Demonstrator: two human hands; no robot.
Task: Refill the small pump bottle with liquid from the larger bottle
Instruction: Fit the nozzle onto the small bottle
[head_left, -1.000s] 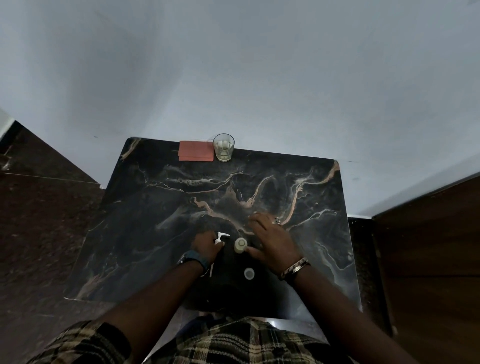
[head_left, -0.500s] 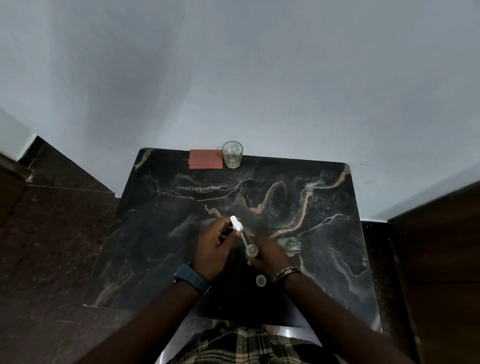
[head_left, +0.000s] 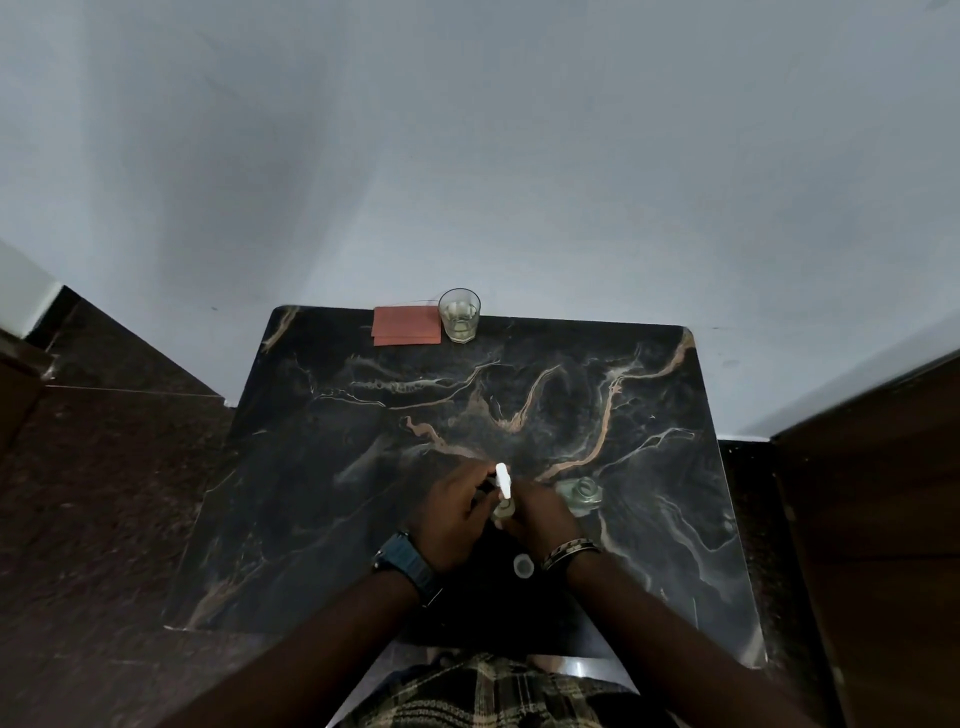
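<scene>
The small pump bottle (head_left: 504, 510) stands on the dark marble table (head_left: 363, 467), mostly hidden between my hands. My right hand (head_left: 540, 512) wraps its body. My left hand (head_left: 452, 512) pinches the white pump head (head_left: 503, 477), which sits on the bottle's neck. Just right of my right hand stands the larger clear glass bottle (head_left: 582, 493) with an open mouth. A small white cap (head_left: 522, 565) lies on the table near my right wrist.
At the table's far edge stand a drinking glass (head_left: 459, 314) with some liquid and a reddish folded cloth (head_left: 407, 326) beside it. A pale wall rises behind. Dark floor lies to the left, a wooden panel (head_left: 883, 519) to the right.
My left hand lifted the pump head off the table and lowered its tube into the small bottle; the head now sits on the neck. My right hand moved to grip the bottle.
</scene>
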